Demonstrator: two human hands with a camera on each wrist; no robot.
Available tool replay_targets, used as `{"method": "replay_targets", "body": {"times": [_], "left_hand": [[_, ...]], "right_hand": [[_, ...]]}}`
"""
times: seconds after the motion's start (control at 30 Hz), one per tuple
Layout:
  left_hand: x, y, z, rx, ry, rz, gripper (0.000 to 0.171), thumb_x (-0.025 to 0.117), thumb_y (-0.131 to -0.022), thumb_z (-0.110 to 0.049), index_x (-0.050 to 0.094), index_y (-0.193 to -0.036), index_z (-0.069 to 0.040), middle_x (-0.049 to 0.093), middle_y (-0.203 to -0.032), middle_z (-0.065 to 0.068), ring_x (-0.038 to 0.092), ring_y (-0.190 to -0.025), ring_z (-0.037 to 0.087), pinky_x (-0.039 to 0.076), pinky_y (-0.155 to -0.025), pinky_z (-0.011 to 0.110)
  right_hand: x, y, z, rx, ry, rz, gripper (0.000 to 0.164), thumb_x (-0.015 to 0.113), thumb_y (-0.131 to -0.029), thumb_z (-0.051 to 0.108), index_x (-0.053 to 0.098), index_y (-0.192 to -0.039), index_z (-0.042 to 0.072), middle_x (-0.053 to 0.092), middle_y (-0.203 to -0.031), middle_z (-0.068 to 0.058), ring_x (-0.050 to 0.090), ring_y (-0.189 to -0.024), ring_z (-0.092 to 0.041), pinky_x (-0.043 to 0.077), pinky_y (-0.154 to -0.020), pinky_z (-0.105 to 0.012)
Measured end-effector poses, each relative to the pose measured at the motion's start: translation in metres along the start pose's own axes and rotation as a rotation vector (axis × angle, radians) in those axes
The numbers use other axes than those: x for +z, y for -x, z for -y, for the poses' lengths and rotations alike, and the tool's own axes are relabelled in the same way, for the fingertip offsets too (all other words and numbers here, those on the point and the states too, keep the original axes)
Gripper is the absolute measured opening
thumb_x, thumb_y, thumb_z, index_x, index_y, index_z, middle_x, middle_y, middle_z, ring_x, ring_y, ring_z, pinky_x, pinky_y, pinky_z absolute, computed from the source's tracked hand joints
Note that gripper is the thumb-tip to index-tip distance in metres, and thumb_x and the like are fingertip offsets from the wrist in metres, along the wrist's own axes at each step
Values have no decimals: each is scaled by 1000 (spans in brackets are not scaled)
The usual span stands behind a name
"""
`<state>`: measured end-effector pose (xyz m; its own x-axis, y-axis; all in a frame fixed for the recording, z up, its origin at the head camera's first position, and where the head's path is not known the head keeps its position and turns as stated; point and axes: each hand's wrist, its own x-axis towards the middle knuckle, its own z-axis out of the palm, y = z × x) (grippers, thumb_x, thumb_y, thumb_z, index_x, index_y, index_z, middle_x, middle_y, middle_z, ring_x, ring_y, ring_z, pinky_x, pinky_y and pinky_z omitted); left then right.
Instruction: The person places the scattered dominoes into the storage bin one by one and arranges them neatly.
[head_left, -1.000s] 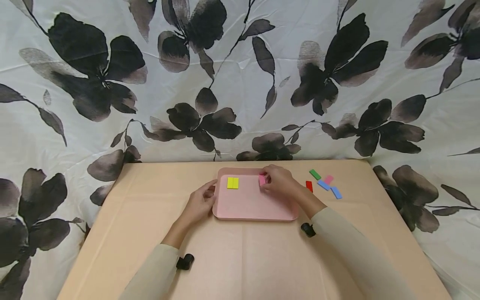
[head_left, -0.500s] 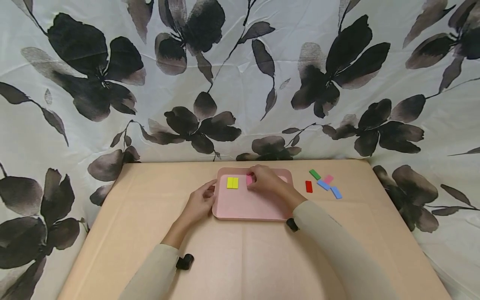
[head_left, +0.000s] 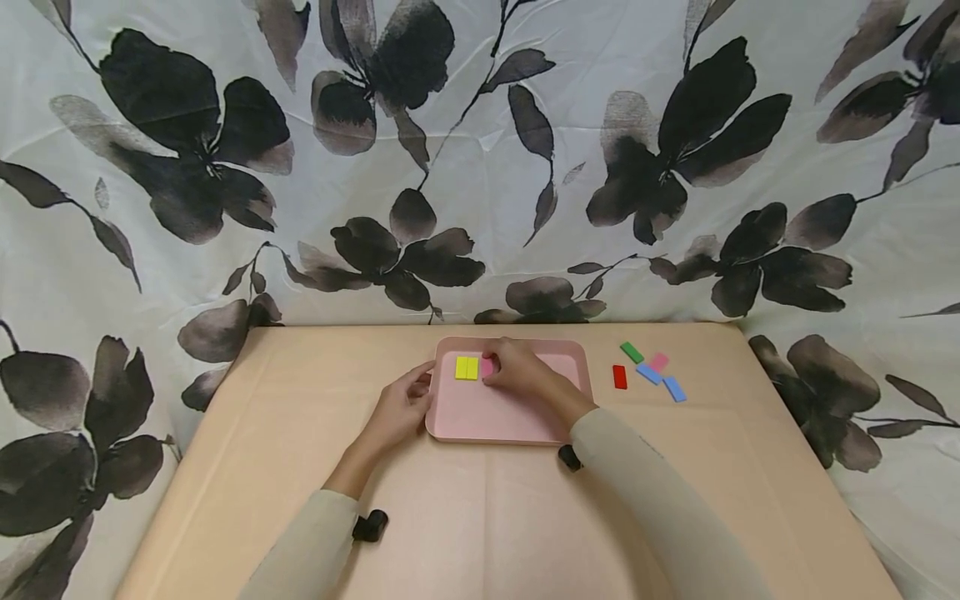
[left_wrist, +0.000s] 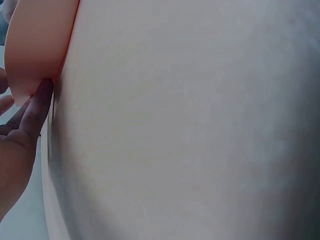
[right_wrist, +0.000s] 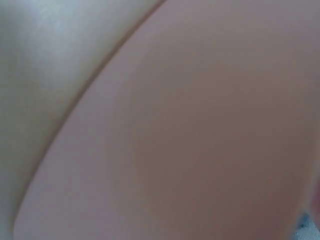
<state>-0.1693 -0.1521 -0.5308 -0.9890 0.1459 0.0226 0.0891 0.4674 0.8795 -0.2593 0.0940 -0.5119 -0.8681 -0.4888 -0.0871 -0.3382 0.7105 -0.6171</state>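
Observation:
My right hand (head_left: 513, 367) pinches a small pink tile (head_left: 487, 367) over the upper left part of the pink tray (head_left: 510, 417). Its fingers partly cover the tile. Just left of the tile, two yellow tiles (head_left: 467, 368) lie side by side on the tray. My left hand (head_left: 402, 406) holds the tray's left edge; in the left wrist view its fingers (left_wrist: 37, 112) meet the tray's corner (left_wrist: 37, 55). The right wrist view is filled mostly by the tray (right_wrist: 65, 165), its rim crossing diagonally, with the held tile out of sight there.
Right of the tray, on the tan tabletop (head_left: 480, 517), lie a red tile (head_left: 619, 377), a green tile (head_left: 632, 352), another pink tile (head_left: 659, 362) and two blue tiles (head_left: 675, 389). A floral cloth (head_left: 480, 167) hangs behind the table.
My right hand has carried the pink tile leftward across the tray, up beside the yellow tiles. The left hand has kept its place at the tray's edge.

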Motion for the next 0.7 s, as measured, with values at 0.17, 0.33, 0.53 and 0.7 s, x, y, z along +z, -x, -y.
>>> {"method": "replay_targets", "body": {"times": [0.17,0.33,0.53,0.7], "left_hand": [[0,1,1,10,-4,-2,57,62,-96,0,53,-151,-11,67,-128,16,67,-107,26,55,-93,36],[0,3,1,24,-8,1,56,62,-97,0,52,-151,-10,67,-129,17,68,-108,28,56,-95,40],[0,8,0,26,-5,7,57,61,-97,-1,51,-152,-11,66,-132,17,68,-111,28,55,-97,42],[0,10,0,33,-3,7,57,61,-97,0,51,-152,-10,66,-131,17,68,-110,28,55,-97,42]], "right_hand": [[4,-1,1,6,-31,-5,28,83,-86,11,71,-110,6,66,-92,-6,56,-83,-18,47,-70,-24],[7,1,4,12,32,-11,34,87,-83,15,70,-111,3,66,-100,-7,56,-91,-19,49,-77,-26],[10,6,9,44,8,-11,36,86,-84,14,69,-114,2,63,-104,-9,55,-95,-21,50,-80,-29],[13,9,10,27,25,-33,32,87,-83,14,70,-108,3,59,-100,-8,53,-94,-21,48,-80,-29]]}}
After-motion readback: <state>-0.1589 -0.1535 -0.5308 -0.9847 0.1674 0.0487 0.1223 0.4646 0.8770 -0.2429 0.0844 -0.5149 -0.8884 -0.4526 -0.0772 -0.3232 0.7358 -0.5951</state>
